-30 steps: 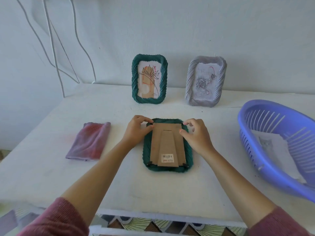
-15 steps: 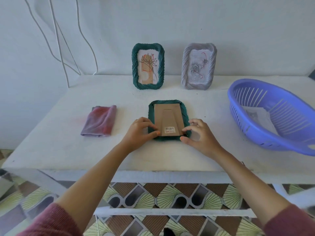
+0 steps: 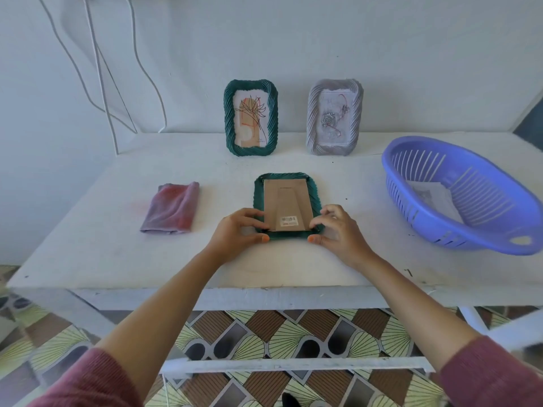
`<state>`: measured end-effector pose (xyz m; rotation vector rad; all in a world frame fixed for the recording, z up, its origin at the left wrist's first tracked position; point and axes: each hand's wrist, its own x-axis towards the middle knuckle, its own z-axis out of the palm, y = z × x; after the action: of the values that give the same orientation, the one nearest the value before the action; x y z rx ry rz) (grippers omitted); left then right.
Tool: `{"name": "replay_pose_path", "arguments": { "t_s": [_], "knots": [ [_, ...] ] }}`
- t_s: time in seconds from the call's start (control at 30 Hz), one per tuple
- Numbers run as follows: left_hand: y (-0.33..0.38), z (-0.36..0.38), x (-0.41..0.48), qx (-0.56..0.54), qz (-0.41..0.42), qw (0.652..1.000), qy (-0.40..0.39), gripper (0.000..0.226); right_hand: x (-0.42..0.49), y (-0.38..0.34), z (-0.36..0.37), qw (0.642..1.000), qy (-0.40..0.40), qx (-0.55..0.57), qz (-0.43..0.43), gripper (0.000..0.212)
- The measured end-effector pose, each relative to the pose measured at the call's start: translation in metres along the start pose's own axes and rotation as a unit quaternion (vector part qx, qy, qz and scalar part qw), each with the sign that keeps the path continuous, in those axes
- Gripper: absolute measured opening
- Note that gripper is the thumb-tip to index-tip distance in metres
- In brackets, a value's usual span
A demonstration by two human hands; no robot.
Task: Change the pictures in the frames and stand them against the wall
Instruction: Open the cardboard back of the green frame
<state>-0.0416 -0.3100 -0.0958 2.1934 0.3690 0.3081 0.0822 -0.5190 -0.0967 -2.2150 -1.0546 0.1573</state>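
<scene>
A dark green frame (image 3: 286, 179) lies face down mid-table, its brown cardboard back (image 3: 287, 202) with a barcode sticker facing up. My left hand (image 3: 239, 232) pinches the frame's near left corner, thumb on the near edge and fingers on the back. My right hand (image 3: 338, 232) pinches the near right corner the same way. Against the wall stand a second green frame (image 3: 251, 117) with a flower drawing and a grey frame (image 3: 335, 117) with a rose picture.
A folded red-purple cloth (image 3: 172, 211) lies left of the flat frame. A blue plastic basket (image 3: 461, 195) with a paper picture (image 3: 435, 198) inside sits at the right. White cables (image 3: 97, 69) hang down the wall at the left. The white table (image 3: 293, 268) has its front edge close to me.
Both hands slid from the frame's far corners down to its near corners. The camera pulled back, showing more of the table edge and the floor.
</scene>
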Motion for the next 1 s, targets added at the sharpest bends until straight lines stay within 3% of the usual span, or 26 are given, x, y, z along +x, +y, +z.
{"name": "replay_pose_path", "arguments": {
  "t_s": [0.33, 0.63, 0.73, 0.8, 0.9, 1.0],
  "knots": [
    [0.001, -0.004, 0.005, 0.011, 0.003, 0.999, -0.031, 0.016, 0.003, 0.005, 0.003, 0.998, 0.008, -0.002, -0.059, 0.012],
    [0.001, -0.008, 0.009, 0.001, 0.002, 0.998, -0.068, 0.018, 0.004, 0.008, 0.002, 0.999, -0.008, 0.02, -0.03, 0.014],
    [0.003, -0.01, 0.017, -0.093, -0.037, 0.995, 0.022, 0.017, 0.009, 0.007, -0.006, 0.997, -0.017, 0.081, 0.009, 0.013],
    [0.006, -0.007, 0.028, -0.052, -0.081, 0.991, 0.093, 0.017, 0.022, 0.006, -0.012, 0.993, 0.018, 0.107, 0.037, 0.017],
    [0.015, 0.002, 0.045, 0.035, -0.139, 0.983, 0.112, 0.025, 0.047, 0.008, -0.015, 0.991, 0.048, 0.082, 0.095, 0.026],
    [0.026, 0.011, 0.053, 0.037, -0.156, 0.98, 0.12, 0.022, 0.066, 0.011, -0.01, 0.99, 0.024, 0.051, 0.125, 0.032]
  ]
}}
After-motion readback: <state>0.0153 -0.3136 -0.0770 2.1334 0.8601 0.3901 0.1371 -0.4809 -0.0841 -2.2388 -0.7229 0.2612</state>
